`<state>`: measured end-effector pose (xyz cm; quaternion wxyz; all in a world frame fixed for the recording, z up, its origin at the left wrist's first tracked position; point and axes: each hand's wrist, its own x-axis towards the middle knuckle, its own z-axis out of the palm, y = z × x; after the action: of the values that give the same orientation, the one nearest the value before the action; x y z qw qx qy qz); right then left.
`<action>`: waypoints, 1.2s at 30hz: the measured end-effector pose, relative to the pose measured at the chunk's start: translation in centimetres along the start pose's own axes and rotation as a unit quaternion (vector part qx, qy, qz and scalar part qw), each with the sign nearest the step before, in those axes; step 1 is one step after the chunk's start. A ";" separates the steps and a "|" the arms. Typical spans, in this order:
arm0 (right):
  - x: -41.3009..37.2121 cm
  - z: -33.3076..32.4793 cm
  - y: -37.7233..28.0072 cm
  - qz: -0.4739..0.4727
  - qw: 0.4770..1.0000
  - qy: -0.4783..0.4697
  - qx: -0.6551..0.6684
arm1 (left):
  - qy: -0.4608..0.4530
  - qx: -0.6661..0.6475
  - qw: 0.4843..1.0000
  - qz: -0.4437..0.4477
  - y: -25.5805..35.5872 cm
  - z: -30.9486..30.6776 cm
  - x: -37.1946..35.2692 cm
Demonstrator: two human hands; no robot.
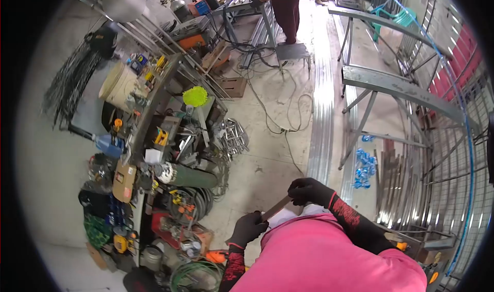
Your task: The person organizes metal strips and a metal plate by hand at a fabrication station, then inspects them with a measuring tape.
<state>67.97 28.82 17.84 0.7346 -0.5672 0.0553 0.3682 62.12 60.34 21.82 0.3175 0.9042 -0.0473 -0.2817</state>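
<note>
A flat, narrow brown strip is stretched between my two hands in front of my body; its exact kind does not show. My left hand, in a dark glove, is closed around the strip's lower left end. At the upper right end, my right hand, gloved in the same dark colour, pinches it with bent fingers. The strip slants upward from left to right, just beyond my pink shirt. The ends inside the gloves are hidden.
A cluttered workbench runs along the left, with a green gas cylinder beside it. Cables cross the floor. Long metal profiles and steel trestles stand to the right. Another person works at a far table.
</note>
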 end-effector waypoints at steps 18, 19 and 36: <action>32.9 -6.2 -28.8 -0.081 0.939 0.066 -0.328 | 0.014 -0.083 0.996 0.024 1.3 -22.7 38.4; 34.9 -6.8 -30.9 -0.147 0.897 0.107 -0.404 | 0.040 -0.074 0.995 0.047 -0.1 -23.4 41.2; 54.8 -43.6 -24.0 -0.172 0.811 0.556 -0.064 | 0.241 -0.343 0.885 0.203 14.6 -53.5 90.7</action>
<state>136.72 14.85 -5.73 0.5922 -0.7209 0.3319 -0.1393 168.30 54.07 21.34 0.6601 0.7492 -0.0525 0.0173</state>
